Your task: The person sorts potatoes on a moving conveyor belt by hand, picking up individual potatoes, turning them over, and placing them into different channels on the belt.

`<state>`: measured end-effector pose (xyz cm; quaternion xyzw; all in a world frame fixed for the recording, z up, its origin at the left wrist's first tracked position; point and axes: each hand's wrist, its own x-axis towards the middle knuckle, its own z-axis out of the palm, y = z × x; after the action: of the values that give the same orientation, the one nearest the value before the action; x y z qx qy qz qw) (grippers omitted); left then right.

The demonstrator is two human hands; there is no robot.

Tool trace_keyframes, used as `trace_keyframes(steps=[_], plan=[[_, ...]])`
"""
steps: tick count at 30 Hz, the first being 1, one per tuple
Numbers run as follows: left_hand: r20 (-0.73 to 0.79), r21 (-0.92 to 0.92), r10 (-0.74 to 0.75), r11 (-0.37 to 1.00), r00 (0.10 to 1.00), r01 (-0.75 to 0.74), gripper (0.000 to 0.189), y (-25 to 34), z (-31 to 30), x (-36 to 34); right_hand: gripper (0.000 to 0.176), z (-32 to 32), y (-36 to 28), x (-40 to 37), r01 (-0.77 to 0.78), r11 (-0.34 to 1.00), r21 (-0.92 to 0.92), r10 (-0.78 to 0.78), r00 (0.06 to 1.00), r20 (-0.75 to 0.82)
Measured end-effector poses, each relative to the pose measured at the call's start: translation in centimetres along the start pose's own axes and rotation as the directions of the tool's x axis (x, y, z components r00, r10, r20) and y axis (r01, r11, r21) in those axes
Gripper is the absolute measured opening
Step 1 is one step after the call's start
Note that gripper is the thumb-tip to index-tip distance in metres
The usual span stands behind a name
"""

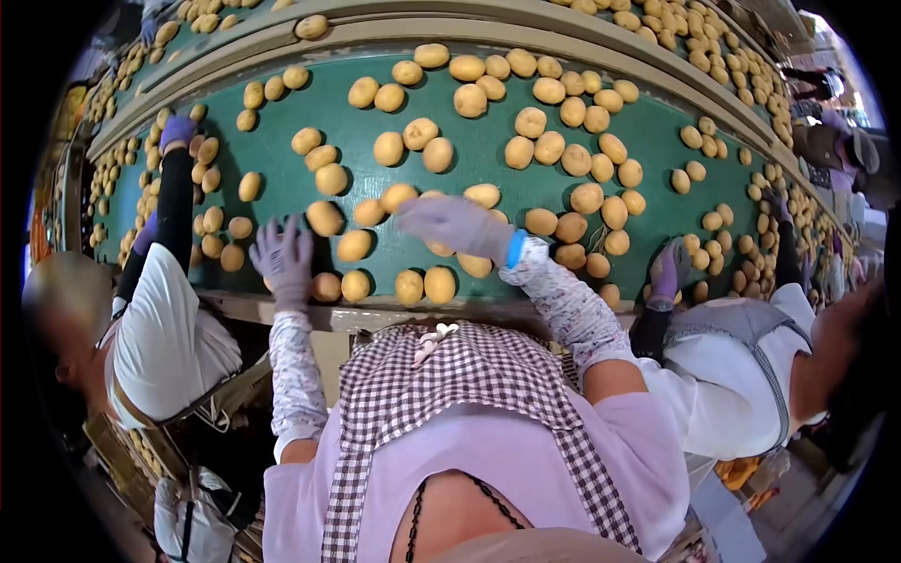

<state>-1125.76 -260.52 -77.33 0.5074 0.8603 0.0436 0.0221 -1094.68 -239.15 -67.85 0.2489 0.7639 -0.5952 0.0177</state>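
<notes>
My left hand [283, 261], in a greyish purple glove, lies over the near edge of the green conveyor belt [282, 202] with its fingers stretched out. A potato [326, 287] lies just to its right, and part of another shows beside its thumb side. My right hand [457, 228], in the same kind of glove with a blue band at the wrist, hovers above the middle of the belt. Motion smears its fingers, and potatoes below are partly covered by it. Just beyond it lies a potato [482, 195]; whether it touches any cannot be made out.
Many loose potatoes [549, 147] are scattered on the belt. A rail [394, 30] runs along its far side, with more potatoes beyond. A co-worker's gloved hand [176, 132] reaches in at left; another's gloved hand [669, 269] is at right. The near wooden edge [375, 317] borders my apron.
</notes>
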Motion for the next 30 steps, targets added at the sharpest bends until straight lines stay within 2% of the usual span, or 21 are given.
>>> trace_keyframes(steps=[2, 3, 4, 5, 8, 10, 11, 12, 13, 14, 15, 17, 18, 19, 21, 23, 24, 26, 27, 29, 30], plan=[[-0.122, -0.002, 0.008, 1.0, 0.992, -0.008, 0.051, -3.2, 0.5, -0.4, 0.034, -3.9, 1.2, -2.2, 0.057, 0.998, 0.004, -0.046, 0.831, -0.554], [-0.157, -0.001, 0.036, 0.999, 0.987, -0.037, 0.053, -4.0, 0.5, -0.5, 0.024, -7.1, 3.1, -3.7, -0.189, 0.728, -0.659, -0.367, 0.705, -0.607], [-0.182, -0.109, 0.023, 0.993, 0.983, -0.043, 0.058, -3.4, 0.4, -0.5, 0.023, -10.1, 5.4, -5.3, -0.519, 0.644, -0.562, -0.182, 0.61, -0.771], [-0.201, -0.122, 0.085, 0.986, 0.976, -0.111, 0.058, -1.6, -0.7, -0.2, 0.032, -12.1, 5.9, -7.0, -0.779, 0.442, -0.444, 0.123, 0.543, -0.83], [-0.276, -0.354, 0.242, 0.874, 0.93, -0.332, 0.053, 6.2, -3.0, 0.8, 0.046, -13.2, 11.1, -8.7, -0.777, 0.342, -0.529, -0.024, 0.555, -0.831], [-0.19, -0.559, 0.387, 0.713, 0.903, -0.423, 0.051, 12.1, -4.6, 1.6, 0.057, -14.2, 11.2, -7.6, -0.8, 0.241, -0.549, 0.256, 0.598, -0.759], [-0.303, -0.589, 0.502, 0.569, 0.81, -0.574, 0.046, 14.6, -5.5, 1.9, 0.063, -17.0, 11.6, -7.7, -0.764, 0.444, -0.469, 0.382, 0.634, -0.672], [-0.081, -0.696, 0.676, 0.488, 0.733, -0.527, 0.042, 16.8, -6.8, 2.0, 0.064, -19.2, 8.3, -7.0, -0.795, 0.534, -0.289, 0.517, 0.577, -0.632], [-0.067, -0.714, 0.825, 0.354, 0.561, -0.605, 0.055, 17.8, -6.9, 1.9, 0.062, -21.6, 8.7, -6.2, -0.695, 0.716, -0.071, 0.463, 0.548, -0.696], [-0.304, -0.51, 0.85, 0.236, 0.43, -0.827, 0.059, 18.8, -2.7, -0.3, 0.052, -24.1, 8.8, -5.4, -0.458, 0.86, 0.224, 0.458, 0.502, -0.733], [-0.305, -0.511, 0.847, 0.241, 0.436, -0.825, 0.059, 18.5, -2.0, -0.9, 0.04, -23.9, 6.7, -4.1, 0.159, 0.84, 0.519, 0.395, 0.477, -0.785], [-0.18, -0.456, 0.926, 0.22, 0.332, -0.862, 0.064, 18.0, -2.1, -1.1, 0.03, -23.7, 3.7, -0.8, 0.439, 0.708, 0.553, 0.41, 0.382, -0.828], [-0.113, -0.465, 0.946, 0.221, 0.305, -0.857, 0.065, 17.0, -2.1, -0.7, 0.029, -23.6, 5.2, 0.3, 0.205, 0.884, 0.42, 0.283, 0.481, -0.83], [-0.113, -0.463, 0.943, 0.228, 0.312, -0.856, 0.065, 15.9, -2.4, -0.1, 0.029, -23.3, 6.8, 1.5, -0.016, 0.978, 0.21, 0.178, 0.597, -0.782], [-0.114, -0.531, 0.905, 0.294, 0.411, -0.795, 0.064, 13.3, -2.5, 0.5, 0.039, -18.5, 6.8, 5.7, -0.316, 0.924, 0.217, 0.378, 0.661, -0.649], [-0.03, -0.522, 0.897, 0.363, 0.442, -0.772, 0.063, 10.0, -1.7, 1.6, 0.057, -15.2, 6.9, 9.7, -0.541, 0.791, -0.286, 0.248, 0.711, -0.658], [0.003, -0.485, 0.84, 0.476, 0.543, -0.734, 0.062, 8.0, -0.9, 1.8, 0.057, -13.4, 6.7, 11.2, -0.533, 0.799, -0.28, 0.253, 0.72, -0.646], [0.047, -0.418, 0.685, 0.675, 0.727, -0.608, 0.058, 3.7, -1.6, 3.3, 0.074, -11.1, 5.0, 13.3, -0.647, 0.561, -0.517, 0.292, 0.739, -0.607], [0.059, -0.394, 0.587, 0.757, 0.807, -0.522, 0.055, 1.4, -3.0, 4.5, 0.074, -11.1, 3.8, 13.8, -0.643, 0.568, -0.514, 0.291, 0.741, -0.605], [0.019, -0.366, 0.351, 0.874, 0.936, -0.32, 0.055, -5.4, -0.9, 6.1, 0.077, -12.8, 2.0, 14.0, -0.622, 0.565, -0.542, 0.538, 0.776, -0.33], [-0.019, -0.189, 0.309, 0.933, 0.951, -0.307, 0.056, -8.8, -1.2, 6.7, 0.074, -13.8, 3.5, 13.5, -0.585, 0.698, -0.412, 0.44, 0.805, -0.397]])
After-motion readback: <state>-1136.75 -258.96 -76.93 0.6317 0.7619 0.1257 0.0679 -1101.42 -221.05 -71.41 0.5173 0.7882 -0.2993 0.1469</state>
